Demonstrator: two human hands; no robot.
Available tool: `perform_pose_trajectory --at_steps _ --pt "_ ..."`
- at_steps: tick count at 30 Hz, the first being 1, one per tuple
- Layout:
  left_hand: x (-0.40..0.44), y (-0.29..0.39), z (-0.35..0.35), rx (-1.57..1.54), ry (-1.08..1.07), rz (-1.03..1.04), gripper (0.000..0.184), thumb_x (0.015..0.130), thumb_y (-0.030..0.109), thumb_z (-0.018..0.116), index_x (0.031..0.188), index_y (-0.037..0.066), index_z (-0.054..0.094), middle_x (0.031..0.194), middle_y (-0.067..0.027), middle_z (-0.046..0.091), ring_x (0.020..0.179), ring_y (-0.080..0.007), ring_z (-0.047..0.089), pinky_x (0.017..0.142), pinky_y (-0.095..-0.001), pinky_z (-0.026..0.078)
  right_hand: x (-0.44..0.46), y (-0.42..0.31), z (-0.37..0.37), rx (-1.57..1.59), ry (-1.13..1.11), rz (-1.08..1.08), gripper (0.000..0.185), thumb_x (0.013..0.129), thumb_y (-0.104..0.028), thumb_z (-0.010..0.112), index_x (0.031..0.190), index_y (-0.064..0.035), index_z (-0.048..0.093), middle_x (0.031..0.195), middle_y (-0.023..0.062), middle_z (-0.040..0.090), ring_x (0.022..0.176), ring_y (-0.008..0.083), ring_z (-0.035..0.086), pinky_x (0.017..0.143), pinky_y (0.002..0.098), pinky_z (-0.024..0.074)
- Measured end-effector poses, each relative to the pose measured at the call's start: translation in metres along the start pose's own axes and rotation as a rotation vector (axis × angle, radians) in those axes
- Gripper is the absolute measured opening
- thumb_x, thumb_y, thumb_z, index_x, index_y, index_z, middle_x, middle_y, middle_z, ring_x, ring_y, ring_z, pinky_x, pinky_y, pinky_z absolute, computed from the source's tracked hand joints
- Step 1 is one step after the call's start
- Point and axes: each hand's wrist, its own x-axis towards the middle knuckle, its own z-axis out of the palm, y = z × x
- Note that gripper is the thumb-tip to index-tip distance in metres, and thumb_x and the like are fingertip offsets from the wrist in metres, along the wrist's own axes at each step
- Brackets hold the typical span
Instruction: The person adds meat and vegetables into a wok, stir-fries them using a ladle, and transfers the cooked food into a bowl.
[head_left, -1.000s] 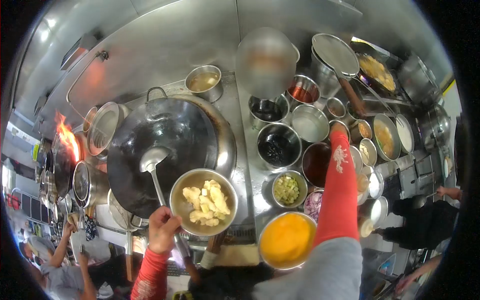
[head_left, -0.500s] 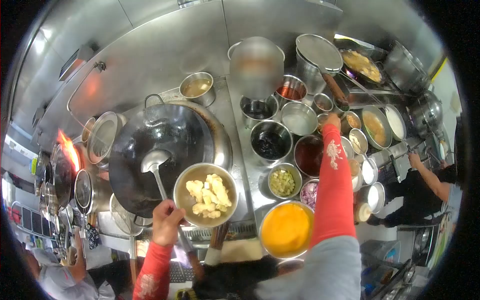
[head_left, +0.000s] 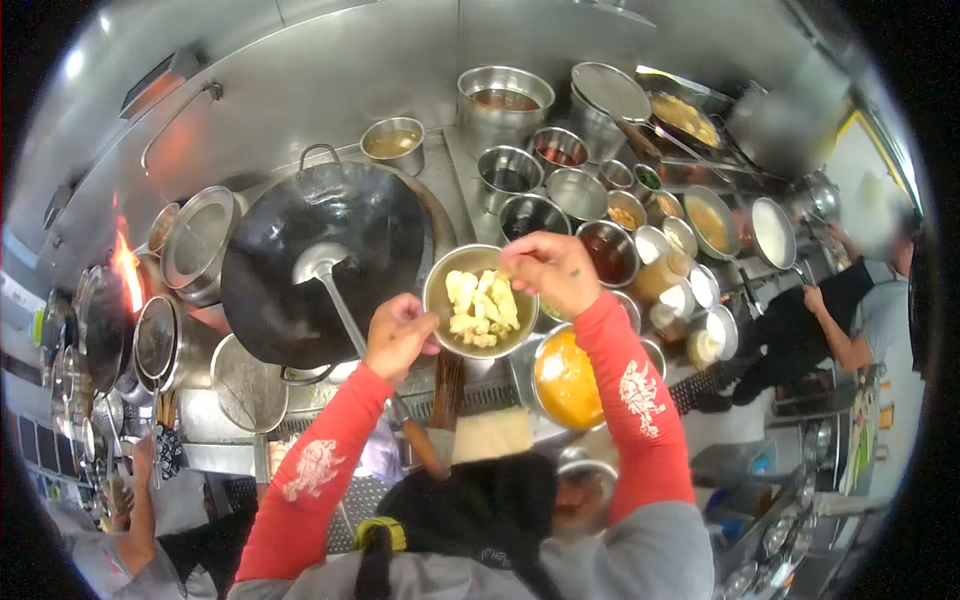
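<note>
My left hand (head_left: 402, 338) is closed on the left rim of a metal bowl (head_left: 515, 330) that holds pale yellow chunks of food (head_left: 480, 302). At the bowl's right edge, my right hand (head_left: 552, 274) has its fingers pinched together above the food. What lies between those fingertips, if anything, is too small to make out. Left of the bowl is a large dark wok (head_left: 310, 230). A metal ladle (head_left: 320, 262) rests in it, its long handle slanting down past my left forearm toward me.
Several metal pots of sauces and ingredients crowd the counter to the right, among them a dark sauce pot (head_left: 608, 252) and a bowl of orange-yellow liquid (head_left: 566, 375). A flame (head_left: 126, 265) rises at far left. Another person's arm (head_left: 838, 335) is at the right, and another person stands lower left.
My right hand has come back from the small containers at the right to the bowl, fingers pinched. The bowl in my left hand has shifted right and farther up in view.
</note>
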Motion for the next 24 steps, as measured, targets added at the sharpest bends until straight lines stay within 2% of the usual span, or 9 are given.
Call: perform_pose_trajectory --at_steps 1,4,10,12,16,18,19,22,24 --pt "-0.002 -0.002 0.001 -0.005 -0.015 -0.006 0.012 0.082 0.007 0.062 0.080 0.004 0.051 0.074 -0.0054 0.058 0.056 -0.0137 0.060 0.050 -0.0250 0.053 -0.009 -0.007 0.009 0.002 0.024 0.033 0.015 0.086 -0.004 0.059 0.098 0.0005 0.067 0.079 0.0034 0.065 0.065 0.0082 0.060 0.056 0.0222 0.0480" --pt "-0.011 -0.003 -0.001 -0.053 -0.063 -0.007 0.012 0.081 0.005 0.062 0.077 0.002 0.052 0.072 -0.0052 0.056 0.056 -0.0143 0.060 0.049 -0.0266 0.054 -0.029 -0.011 0.007 -0.089 0.272 -0.116 0.016 0.084 -0.004 0.062 0.098 0.0022 0.067 0.079 0.0038 0.065 0.063 0.0083 0.059 0.056 0.0220 0.0475" --pt "-0.020 -0.002 0.002 -0.065 -0.107 -0.017 0.013 0.082 0.007 0.062 0.077 0.002 0.052 0.072 -0.0060 0.057 0.059 -0.0148 0.061 0.050 -0.0283 0.055 -0.076 -0.002 -0.032 -0.214 0.480 -0.025 0.017 0.083 -0.005 0.064 0.098 0.0030 0.067 0.076 0.0053 0.066 0.059 0.0075 0.057 0.054 0.0232 0.0465" --pt "-0.018 -0.002 0.004 -0.042 -0.098 -0.005 0.013 0.083 0.006 0.063 0.077 0.003 0.051 0.074 -0.0061 0.059 0.060 -0.0141 0.061 0.050 -0.0271 0.054 -0.087 0.003 -0.058 -0.237 0.583 0.009 0.017 0.083 -0.006 0.065 0.098 0.0027 0.067 0.076 0.0053 0.066 0.059 0.0075 0.057 0.053 0.0232 0.0462" --pt "-0.015 -0.002 0.011 -0.020 -0.065 0.013 0.013 0.084 0.006 0.063 0.077 0.004 0.051 0.075 -0.0063 0.061 0.061 -0.0131 0.062 0.050 -0.0256 0.054 -0.119 0.027 -0.156 -0.334 1.039 -0.173 0.015 0.085 -0.011 0.065 0.094 0.0003 0.069 0.076 0.0075 0.069 0.065 0.0126 0.062 0.060 0.0270 0.0490" --pt "-0.016 0.006 0.020 0.013 -0.054 0.015 0.012 0.084 0.007 0.060 0.079 0.005 0.050 0.075 -0.0062 0.061 0.059 -0.0127 0.062 0.051 -0.0246 0.053 -0.134 0.031 -0.200 -0.641 1.223 -0.120 0.014 0.083 -0.010 0.064 0.092 -0.0002 0.069 0.076 0.0125 0.069 0.067 0.0166 0.065 0.064 0.0297 0.0503" --pt "-0.013 0.005 0.023 0.033 -0.056 0.012 0.009 0.085 0.007 0.059 0.082 0.005 0.051 0.077 -0.0070 0.063 0.058 -0.0129 0.062 0.050 -0.0241 0.053 -0.140 0.029 -0.218 -0.776 1.194 -0.088 0.018 0.081 -0.016 0.066 0.091 -0.0009 0.069 0.079 0.0160 0.069 0.069 0.0251 0.068 0.067 0.0359 0.0514" --pt "-0.004 0.008 0.033 0.062 -0.058 0.010 0.005 0.085 0.007 0.057 0.084 0.005 0.052 0.079 -0.0081 0.064 0.056 -0.0129 0.061 0.048 -0.0237 0.053 -0.127 0.061 -0.300 -0.929 1.103 0.225 0.024 0.077 -0.021 0.064 0.089 -0.0015 0.071 0.084 0.0172 0.070 0.078 0.0277 0.069 0.074 0.0358 0.0531" --pt "0.000 0.016 0.051 0.078 -0.056 -0.003 0.006 0.084 0.007 0.057 0.083 0.005 0.052 0.077 -0.0078 0.063 0.057 -0.0124 0.061 0.048 -0.0237 0.053 -0.101 0.108 -0.366 -1.025 1.027 0.462 0.034 0.074 -0.029 0.064 0.094 -0.0014 0.071 0.092 0.0207 0.069 0.090 0.0349 0.067 0.082 0.0400 0.0518"
